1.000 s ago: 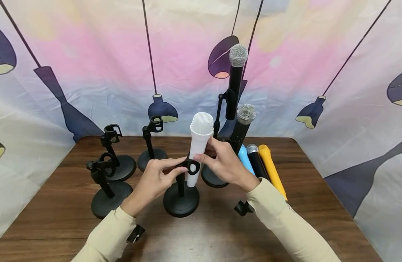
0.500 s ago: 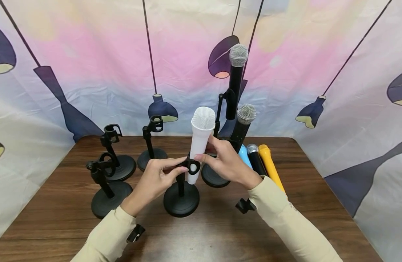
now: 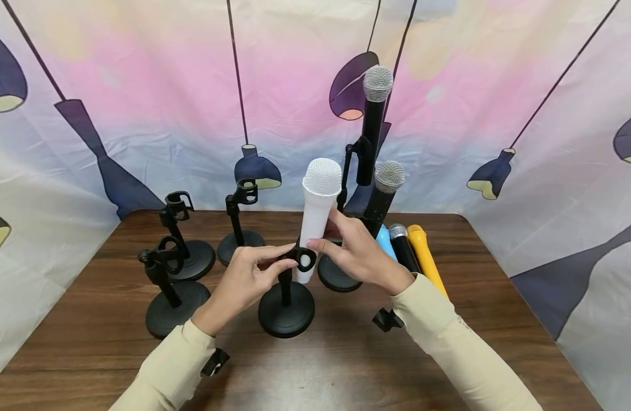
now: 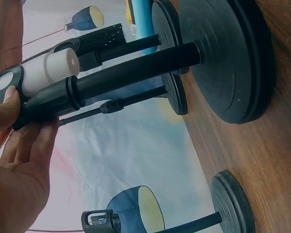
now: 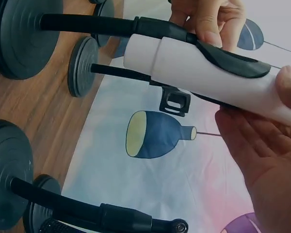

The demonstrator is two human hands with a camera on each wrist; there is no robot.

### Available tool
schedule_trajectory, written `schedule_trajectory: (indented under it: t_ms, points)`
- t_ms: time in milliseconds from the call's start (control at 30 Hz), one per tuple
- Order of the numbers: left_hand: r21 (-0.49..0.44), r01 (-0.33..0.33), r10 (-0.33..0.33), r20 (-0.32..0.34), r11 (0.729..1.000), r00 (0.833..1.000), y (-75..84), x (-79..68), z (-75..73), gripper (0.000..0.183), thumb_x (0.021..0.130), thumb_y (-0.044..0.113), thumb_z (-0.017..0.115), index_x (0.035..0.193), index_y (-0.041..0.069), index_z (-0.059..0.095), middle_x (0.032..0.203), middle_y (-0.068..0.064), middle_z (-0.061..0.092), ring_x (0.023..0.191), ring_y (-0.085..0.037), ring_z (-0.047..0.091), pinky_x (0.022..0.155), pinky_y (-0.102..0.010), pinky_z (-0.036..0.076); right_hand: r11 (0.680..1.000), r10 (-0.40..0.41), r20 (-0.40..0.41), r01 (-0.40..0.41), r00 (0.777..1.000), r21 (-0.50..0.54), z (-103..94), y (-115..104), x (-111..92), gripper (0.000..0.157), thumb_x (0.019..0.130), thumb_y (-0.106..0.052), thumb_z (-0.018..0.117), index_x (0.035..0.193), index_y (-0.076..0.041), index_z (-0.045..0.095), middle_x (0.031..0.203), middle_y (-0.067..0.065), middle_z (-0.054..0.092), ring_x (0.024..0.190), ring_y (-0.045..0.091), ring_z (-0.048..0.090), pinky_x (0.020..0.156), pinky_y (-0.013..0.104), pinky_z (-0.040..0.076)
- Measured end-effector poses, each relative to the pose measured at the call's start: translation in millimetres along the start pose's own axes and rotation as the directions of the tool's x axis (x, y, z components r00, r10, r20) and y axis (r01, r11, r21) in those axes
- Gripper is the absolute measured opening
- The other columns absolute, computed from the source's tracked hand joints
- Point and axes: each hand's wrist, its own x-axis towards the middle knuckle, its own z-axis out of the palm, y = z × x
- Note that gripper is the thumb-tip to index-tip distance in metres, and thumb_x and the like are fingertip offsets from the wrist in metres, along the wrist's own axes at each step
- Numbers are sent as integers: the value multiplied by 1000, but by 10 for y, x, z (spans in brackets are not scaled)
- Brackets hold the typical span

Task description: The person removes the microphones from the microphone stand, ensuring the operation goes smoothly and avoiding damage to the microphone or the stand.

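In the head view a white microphone (image 3: 318, 214) stands tilted at a black clip (image 3: 306, 267) on a short desk stand (image 3: 286, 314). My left hand (image 3: 246, 277) pinches the clip between thumb and fingers. Higher on the handle, my right hand (image 3: 356, 251) grips the microphone, thumb in front. From the right wrist, the clip's curved side (image 5: 242, 63) lies along the white handle (image 5: 184, 60), whose lower end sticks out below it. The left wrist view has that lower end (image 4: 58, 68) beside the stand's pole (image 4: 136, 70).
Left on the brown table (image 3: 346, 365) are several stands with unfilled clips, one being a front-left stand (image 3: 177, 308). Behind my right hand, black microphones (image 3: 373, 125) sit on stands. Blue, black and yellow microphones (image 3: 423, 254) lie at right. A printed cloth (image 3: 192, 85) hangs behind.
The white microphone has risen a little relative to the clip, its lower end drawn up with it. My right hand keeps its grip, and my left hand stays on the clip.
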Motion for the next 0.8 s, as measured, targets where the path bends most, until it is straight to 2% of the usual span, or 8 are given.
schedule_trajectory:
  t_ms: [100, 167, 333, 533, 700, 800]
  points:
    - [2, 3, -3, -6, 1000, 1000, 11, 6, -2, 35, 94, 20, 74, 128, 15, 72, 83, 1, 74, 55, -9, 52, 53, -27, 45, 999, -3, 17, 2, 1000, 51, 0, 14, 2, 72, 92, 0, 74, 151, -1, 34, 133, 17, 56, 119, 25, 62, 98, 34, 51]
    - [3, 8, -8, -11, 1000, 1000, 19, 5, -5, 35, 94, 20, 75, 128, 15, 72, 82, 1, 74, 55, -9, 53, 53, -27, 45, 998, -20, 10, 19, 1000, 66, 11, 31, 7, 72, 90, 1, 76, 150, 1, 36, 134, 17, 55, 120, 26, 61, 100, 33, 50]
    - [-3, 12, -12, -13, 1000, 1000, 31, 0, -4, 35, 93, 19, 75, 128, 15, 72, 84, 1, 75, 55, -9, 53, 52, -27, 45, 998, -69, -32, 69, 997, 3, 6, 37, 8, 62, 90, 2, 74, 144, 6, 43, 131, 21, 59, 118, 28, 64, 99, 33, 51]
    - [-12, 25, -25, -8, 1000, 1000, 29, -13, 10, 35, 94, 22, 74, 129, 16, 72, 93, 2, 76, 56, -9, 55, 52, -27, 46, 998, -43, 19, 43, 999, 38, 6, 46, -17, 69, 91, 1, 73, 149, 2, 35, 135, 18, 53, 121, 27, 60, 101, 36, 49]
    - [-4, 14, -14, -16, 1000, 1000, 24, -8, 6, 35, 94, 21, 75, 128, 16, 72, 90, 2, 76, 56, -9, 55, 52, -27, 46, 999, -51, -35, 51, 998, -7, 28, 42, -19, 57, 90, 0, 75, 140, 4, 47, 127, 18, 60, 115, 27, 65, 99, 33, 51]
    - [-7, 8, -8, -12, 1000, 1000, 19, -6, 7, 35, 94, 21, 75, 128, 16, 72, 85, 2, 75, 56, -9, 55, 52, -27, 45, 999, -44, -45, 43, 998, -19, 6, 22, -24, 58, 92, 0, 73, 142, 4, 45, 127, 19, 61, 114, 27, 66, 97, 32, 52]
